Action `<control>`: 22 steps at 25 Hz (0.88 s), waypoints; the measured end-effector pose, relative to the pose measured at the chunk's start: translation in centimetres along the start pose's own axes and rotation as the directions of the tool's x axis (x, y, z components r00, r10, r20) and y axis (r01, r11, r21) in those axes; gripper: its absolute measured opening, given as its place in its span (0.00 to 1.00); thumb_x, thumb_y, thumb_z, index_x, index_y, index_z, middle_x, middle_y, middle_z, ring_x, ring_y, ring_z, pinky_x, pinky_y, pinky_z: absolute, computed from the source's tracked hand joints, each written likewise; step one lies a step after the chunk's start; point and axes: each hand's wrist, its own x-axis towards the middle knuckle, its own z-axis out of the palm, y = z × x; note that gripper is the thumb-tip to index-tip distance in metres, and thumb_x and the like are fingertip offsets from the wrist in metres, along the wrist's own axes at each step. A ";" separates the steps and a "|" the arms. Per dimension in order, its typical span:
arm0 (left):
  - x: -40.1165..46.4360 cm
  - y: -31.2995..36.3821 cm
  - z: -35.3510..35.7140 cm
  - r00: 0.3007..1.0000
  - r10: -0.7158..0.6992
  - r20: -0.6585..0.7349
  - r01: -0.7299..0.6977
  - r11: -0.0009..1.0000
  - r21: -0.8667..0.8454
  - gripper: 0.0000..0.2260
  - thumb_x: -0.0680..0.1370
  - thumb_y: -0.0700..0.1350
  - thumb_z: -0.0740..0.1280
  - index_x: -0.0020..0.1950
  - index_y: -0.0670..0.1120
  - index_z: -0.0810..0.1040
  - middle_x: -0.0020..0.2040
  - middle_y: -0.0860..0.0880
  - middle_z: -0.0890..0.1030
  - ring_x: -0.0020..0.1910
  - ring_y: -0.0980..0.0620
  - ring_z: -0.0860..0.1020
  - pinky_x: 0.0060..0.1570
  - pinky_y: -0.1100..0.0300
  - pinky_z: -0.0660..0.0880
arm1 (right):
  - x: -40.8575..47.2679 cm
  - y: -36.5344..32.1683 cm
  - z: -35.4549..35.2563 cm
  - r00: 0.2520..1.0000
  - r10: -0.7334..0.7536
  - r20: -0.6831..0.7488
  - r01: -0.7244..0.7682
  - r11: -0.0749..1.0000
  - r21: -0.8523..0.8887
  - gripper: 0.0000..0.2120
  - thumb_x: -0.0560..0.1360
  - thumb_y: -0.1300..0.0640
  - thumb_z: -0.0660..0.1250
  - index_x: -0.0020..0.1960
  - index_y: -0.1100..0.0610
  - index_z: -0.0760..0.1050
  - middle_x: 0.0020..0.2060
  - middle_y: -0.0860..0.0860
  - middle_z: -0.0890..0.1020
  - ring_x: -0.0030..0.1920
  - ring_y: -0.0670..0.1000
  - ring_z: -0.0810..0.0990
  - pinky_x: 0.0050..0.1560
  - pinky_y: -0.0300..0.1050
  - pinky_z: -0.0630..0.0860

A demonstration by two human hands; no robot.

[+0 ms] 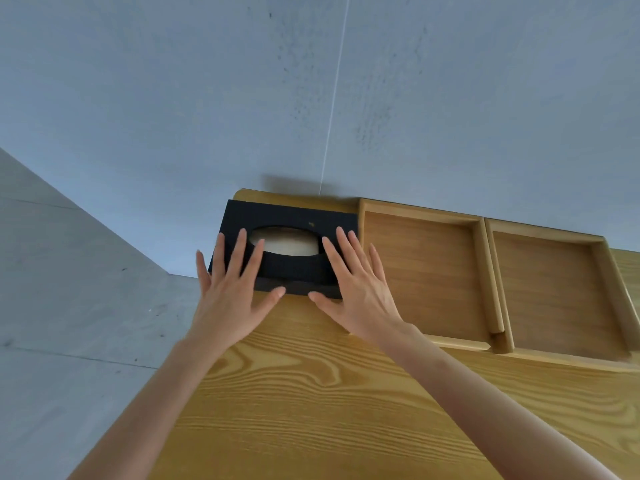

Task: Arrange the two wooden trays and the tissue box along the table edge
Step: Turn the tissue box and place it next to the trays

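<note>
A black tissue box (294, 216) with an oval opening showing pale tissue sits at the table's far left corner, against the wall. My left hand (230, 282) lies flat over its left end, fingers spread. My right hand (356, 282) lies flat over its right end, fingers spread too. Neither hand grips it. To the right, a wooden tray (422, 271) stands beside the box, and a second wooden tray (554, 296) touches it further right. Both trays are empty and line the far edge.
The wooden table (311, 393) stretches toward me with bare grain. A grey wall (311, 98) runs behind the far edge. The table's left edge drops to a grey floor (69, 306).
</note>
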 end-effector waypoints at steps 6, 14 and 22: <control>1.1 0.1 1.7 0.998 0.002 -0.062 -0.002 1.000 -0.001 0.38 0.69 0.60 0.67 0.71 0.53 0.50 0.76 0.40 0.57 0.74 0.35 0.50 0.67 0.31 0.49 | 0.8 0.3 1.4 0.998 0.030 -0.047 -0.037 0.984 -0.173 0.31 0.74 0.44 0.56 0.73 0.58 0.58 0.74 0.56 0.62 0.74 0.56 0.59 0.70 0.56 0.50; 6.9 -0.5 0.1 0.999 -0.032 0.015 0.032 0.999 -0.012 0.41 0.71 0.59 0.66 0.76 0.49 0.47 0.77 0.45 0.42 0.75 0.39 0.37 0.71 0.36 0.45 | 6.1 1.2 0.7 0.999 0.018 -0.028 -0.021 0.991 -0.133 0.34 0.77 0.44 0.57 0.75 0.55 0.47 0.77 0.53 0.48 0.76 0.53 0.45 0.74 0.53 0.41; 7.5 -0.8 -0.1 0.998 -0.028 0.062 0.027 0.999 0.019 0.42 0.71 0.58 0.67 0.75 0.50 0.45 0.77 0.46 0.41 0.75 0.40 0.36 0.72 0.37 0.48 | 6.6 1.5 0.9 0.999 -0.001 -0.049 -0.006 0.989 -0.147 0.34 0.77 0.44 0.58 0.75 0.56 0.48 0.77 0.55 0.50 0.76 0.54 0.47 0.73 0.52 0.42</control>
